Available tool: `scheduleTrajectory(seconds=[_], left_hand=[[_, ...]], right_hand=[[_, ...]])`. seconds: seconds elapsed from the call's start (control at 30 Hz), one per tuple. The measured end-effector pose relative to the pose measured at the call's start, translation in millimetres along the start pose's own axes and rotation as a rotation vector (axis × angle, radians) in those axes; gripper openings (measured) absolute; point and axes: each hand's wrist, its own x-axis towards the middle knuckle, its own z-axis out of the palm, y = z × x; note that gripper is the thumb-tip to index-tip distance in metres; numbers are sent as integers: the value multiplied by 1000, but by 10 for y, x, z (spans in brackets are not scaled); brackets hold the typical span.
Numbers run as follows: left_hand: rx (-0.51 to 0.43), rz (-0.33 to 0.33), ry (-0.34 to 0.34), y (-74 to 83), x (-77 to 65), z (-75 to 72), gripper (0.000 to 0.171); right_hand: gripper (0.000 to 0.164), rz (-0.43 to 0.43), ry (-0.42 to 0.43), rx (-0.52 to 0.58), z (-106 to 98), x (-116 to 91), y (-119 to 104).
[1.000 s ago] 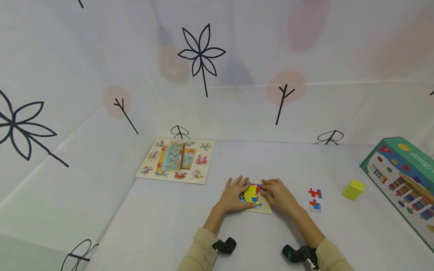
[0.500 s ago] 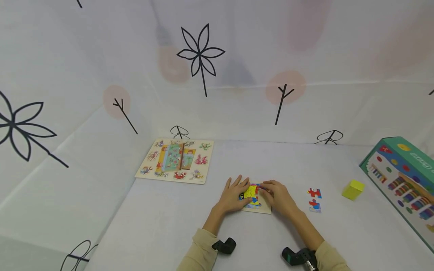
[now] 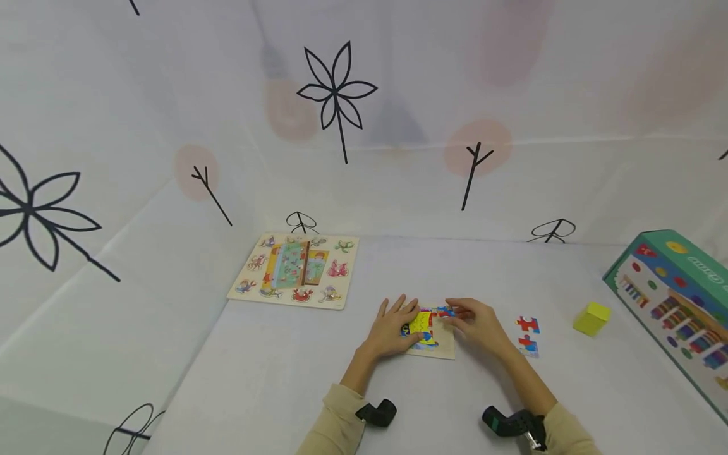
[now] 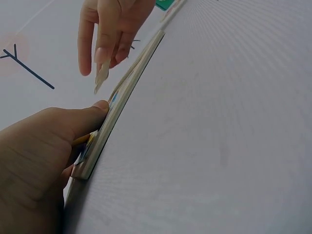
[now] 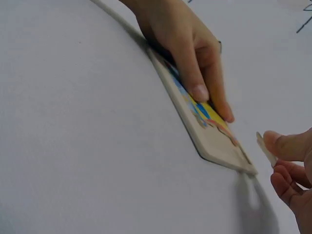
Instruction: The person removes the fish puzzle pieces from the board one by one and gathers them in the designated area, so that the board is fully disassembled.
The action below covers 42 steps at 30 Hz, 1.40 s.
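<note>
A small wooden jigsaw board (image 3: 445, 347) lies on the white table, its left part filled with yellow, blue and red pieces. Bare wood shows on its right side. My left hand (image 3: 389, 330) rests on the left part with fingers spread and the thumb pressing the pieces. Between thumb and fingers, my right hand (image 3: 479, 325) pinches a puzzle piece (image 3: 445, 311) at the board's upper right. The right wrist view shows this piece (image 5: 265, 148) tilted and raised clear of the board. Two loose puzzle pieces, one upper (image 3: 527, 324) and one lower (image 3: 528, 345), lie to the right.
Farther right are a yellow cube (image 3: 592, 318) and a large green toy box (image 3: 673, 303). At the back left lies a bigger wooden board (image 3: 349, 278) with sea-animal pictures and a picture-covered item on it. A patterned white cloth (image 3: 398, 189) hangs behind the table.
My right hand has lifted the puzzle piece off the board's top area and drawn it a little to the right. The left hand has stayed on the board.
</note>
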Motion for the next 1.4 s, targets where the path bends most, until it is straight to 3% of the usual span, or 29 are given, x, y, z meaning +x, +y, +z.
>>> scheduleTrajectory(seconds=[0.33, 0.5, 0.87, 1.4], left_hand=[[22, -6, 7, -11, 5, 19, 60], [10, -5, 12, -17, 0, 15, 60], [23, 2, 17, -22, 10, 23, 60], [19, -8, 15, -5, 14, 25, 60]], right_hand=[[40, 155, 44, -2, -804, -105, 353], [43, 243, 54, -34, -1013, -182, 566], [42, 313, -15, -106, -1021, -208, 708], [44, 307, 26, -118, -987, -279, 760]])
